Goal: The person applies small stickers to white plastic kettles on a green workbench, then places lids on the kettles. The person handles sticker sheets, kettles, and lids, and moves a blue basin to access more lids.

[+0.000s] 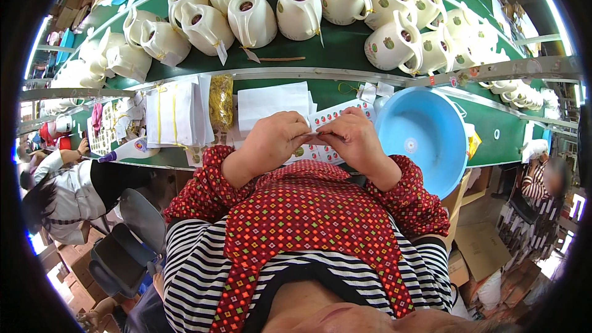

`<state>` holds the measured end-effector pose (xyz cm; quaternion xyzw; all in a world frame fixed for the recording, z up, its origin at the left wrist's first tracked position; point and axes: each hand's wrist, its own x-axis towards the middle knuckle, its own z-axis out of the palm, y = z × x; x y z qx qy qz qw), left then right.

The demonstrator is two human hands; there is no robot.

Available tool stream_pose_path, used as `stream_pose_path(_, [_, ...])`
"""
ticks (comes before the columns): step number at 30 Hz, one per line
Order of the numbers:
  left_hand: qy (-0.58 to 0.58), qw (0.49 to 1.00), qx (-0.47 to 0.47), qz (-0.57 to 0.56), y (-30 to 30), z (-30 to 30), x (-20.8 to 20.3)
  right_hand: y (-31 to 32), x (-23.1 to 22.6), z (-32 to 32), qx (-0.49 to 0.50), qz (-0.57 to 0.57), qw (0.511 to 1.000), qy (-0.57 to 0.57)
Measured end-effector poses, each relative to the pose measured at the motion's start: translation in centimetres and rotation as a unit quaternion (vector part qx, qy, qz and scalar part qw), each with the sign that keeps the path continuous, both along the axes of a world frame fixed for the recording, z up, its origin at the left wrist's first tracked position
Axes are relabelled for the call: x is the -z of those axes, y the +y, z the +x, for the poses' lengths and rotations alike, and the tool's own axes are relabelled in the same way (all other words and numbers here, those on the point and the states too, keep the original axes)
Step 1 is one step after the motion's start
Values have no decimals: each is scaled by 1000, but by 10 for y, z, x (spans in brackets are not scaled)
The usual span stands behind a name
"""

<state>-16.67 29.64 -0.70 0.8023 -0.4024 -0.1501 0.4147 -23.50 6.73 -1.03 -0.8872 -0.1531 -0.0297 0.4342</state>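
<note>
Evidently I'm at a fine, close-up step: both my hands meet in front of my chest, over the near edge of the green surface (502, 148). On my left hand (266, 142) the thumb and forefinger are pressed together, and on my right hand (357, 137) the fingers are pinched tight just beside them. Between the two pinches sits the edge of a printed sticker sheet (354, 110), or a small piece by it (too hidden by my own fingertips to tell which). The sheet slants up and right from there, beside a stack of white paper (271, 102) and near the blue basin (455, 148). I judge this to be loosening a label from its backing. The next move, as I read it, calls for one pinch to hold firm while the other draws away slowly, so nothing tears or creases. Beyond the metal rail stand cream jugs (300, 12), out of my reach for now, neither hand near them.
</note>
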Motion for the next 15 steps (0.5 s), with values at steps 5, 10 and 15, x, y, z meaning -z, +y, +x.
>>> stream_pose_path(5, [-2, 999, -23, 27, 5, -5, -6, 7, -11, 1, 23, 30, 999, -11])
stream_pose_path(10, [50, 998, -47, 0, 2, -6, -16, 4, -19, 3, 24, 5, 999, -25])
stream_pose_path(15, [109, 991, -70, -34, 4, -12, -12, 6, -19, 4, -4, -16, 999, -43])
